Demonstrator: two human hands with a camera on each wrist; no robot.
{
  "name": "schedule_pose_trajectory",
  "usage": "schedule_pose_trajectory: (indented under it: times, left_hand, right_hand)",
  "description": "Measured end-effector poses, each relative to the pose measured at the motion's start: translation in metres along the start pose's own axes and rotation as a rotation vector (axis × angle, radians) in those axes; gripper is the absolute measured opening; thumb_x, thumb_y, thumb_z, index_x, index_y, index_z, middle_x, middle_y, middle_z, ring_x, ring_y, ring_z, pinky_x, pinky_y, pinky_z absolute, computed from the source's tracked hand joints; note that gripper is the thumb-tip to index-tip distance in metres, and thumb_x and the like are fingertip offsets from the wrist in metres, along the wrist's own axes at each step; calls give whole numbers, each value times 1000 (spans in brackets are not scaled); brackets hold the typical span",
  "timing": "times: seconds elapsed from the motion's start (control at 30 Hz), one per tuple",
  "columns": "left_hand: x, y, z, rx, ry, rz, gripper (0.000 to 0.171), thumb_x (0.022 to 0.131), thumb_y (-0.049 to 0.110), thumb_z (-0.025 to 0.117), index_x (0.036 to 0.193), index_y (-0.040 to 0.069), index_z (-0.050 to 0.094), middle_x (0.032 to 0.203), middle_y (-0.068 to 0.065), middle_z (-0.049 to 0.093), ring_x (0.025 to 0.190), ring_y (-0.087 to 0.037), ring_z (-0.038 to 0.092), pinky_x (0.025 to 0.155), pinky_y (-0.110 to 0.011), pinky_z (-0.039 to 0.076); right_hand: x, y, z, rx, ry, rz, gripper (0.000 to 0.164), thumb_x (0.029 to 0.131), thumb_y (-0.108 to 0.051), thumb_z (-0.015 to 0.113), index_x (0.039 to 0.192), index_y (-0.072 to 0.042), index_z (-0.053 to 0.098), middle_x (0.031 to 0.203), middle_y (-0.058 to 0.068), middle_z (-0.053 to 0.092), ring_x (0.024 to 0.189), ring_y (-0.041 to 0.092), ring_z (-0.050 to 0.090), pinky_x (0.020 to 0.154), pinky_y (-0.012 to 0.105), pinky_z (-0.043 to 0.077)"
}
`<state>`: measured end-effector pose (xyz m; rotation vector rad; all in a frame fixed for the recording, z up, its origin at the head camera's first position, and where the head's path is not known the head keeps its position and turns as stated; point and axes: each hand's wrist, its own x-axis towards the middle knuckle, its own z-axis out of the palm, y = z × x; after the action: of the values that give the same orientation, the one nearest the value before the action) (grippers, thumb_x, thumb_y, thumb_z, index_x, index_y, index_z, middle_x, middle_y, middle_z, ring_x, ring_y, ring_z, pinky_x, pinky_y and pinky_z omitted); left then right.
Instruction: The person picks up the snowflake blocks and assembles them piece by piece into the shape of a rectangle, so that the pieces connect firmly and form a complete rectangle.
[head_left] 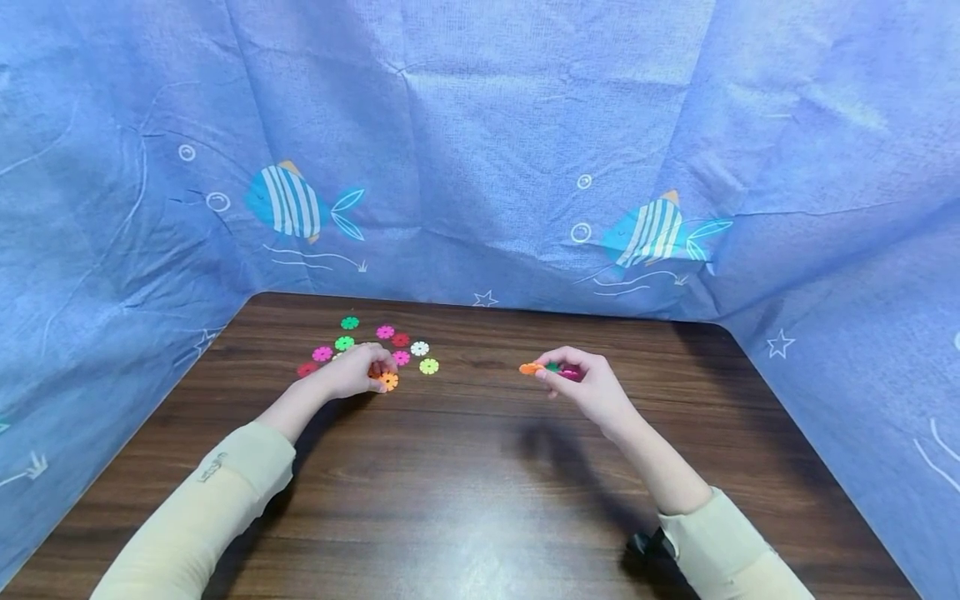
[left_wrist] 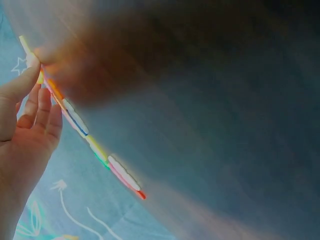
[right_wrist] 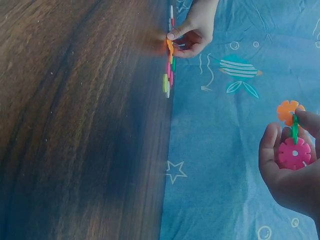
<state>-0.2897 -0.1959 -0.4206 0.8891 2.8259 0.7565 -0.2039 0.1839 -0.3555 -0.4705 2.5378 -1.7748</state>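
My left hand [head_left: 358,373] is low over a group of flower-shaped plastic discs at the table's left. Its thumb and fingertips pinch an orange disc [head_left: 388,381] at the table surface. In the left wrist view, that left hand [left_wrist: 30,112] is beside a row of discs seen edge-on. Raised above the table, my right hand [head_left: 588,385] holds a small joined piece. In the right wrist view, this consists of an orange disc [right_wrist: 288,113], a green disc [right_wrist: 294,129] standing edge-on, and a pink disc [right_wrist: 294,153]. Fingers partly cover the joined piece.
Around the left hand lie loose discs, among them a yellow-green disc [head_left: 429,366], a white disc [head_left: 420,348] and a red disc [head_left: 401,340]. The brown wooden table [head_left: 450,467] meets a blue fish-print cloth [head_left: 480,167] at its back and sides.
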Motion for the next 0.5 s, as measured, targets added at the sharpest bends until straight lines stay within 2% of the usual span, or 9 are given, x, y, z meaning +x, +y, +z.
schedule_pose_trajectory:
  times: [0.07, 0.17, 0.3, 0.5]
  left_hand:
    - [0, 1, 0, -13, 6, 0, 24, 74, 6, 79, 95, 7, 66, 89, -3, 62, 80, -17, 57, 74, -34, 51]
    - [0, 3, 0, -27, 6, 1, 25, 74, 4, 79, 94, 7, 64, 87, -2, 63, 78, -17, 58, 72, -33, 52]
    - [0, 4, -1, -32, 2, -6, 25, 75, 3, 78, 94, 8, 63, 85, -1, 64, 76, -16, 57, 70, -32, 50]
    - [-4, 8, -2, -11, 2, -18, 20, 79, 1, 74, 93, 9, 62, 81, 0, 63, 78, -14, 58, 73, -36, 50]
  right_hand:
    - [0, 0, 0, -7, -8, 3, 23, 83, -23, 73, 99, -7, 69, 90, 19, 69, 68, 18, 64, 63, 29, 53]
    - [0, 0, -1, 1, -24, 10, 24, 82, -24, 74, 98, -7, 71, 90, 21, 69, 73, 23, 67, 69, 36, 56]
    - [0, 0, -2, 24, -44, 19, 25, 82, -24, 74, 99, -5, 71, 94, 22, 69, 77, 23, 69, 76, 45, 56]
    - [0, -2, 0, 8, -33, 1, 24, 83, -21, 73, 99, -3, 71, 92, 20, 70, 77, 26, 69, 72, 38, 57]
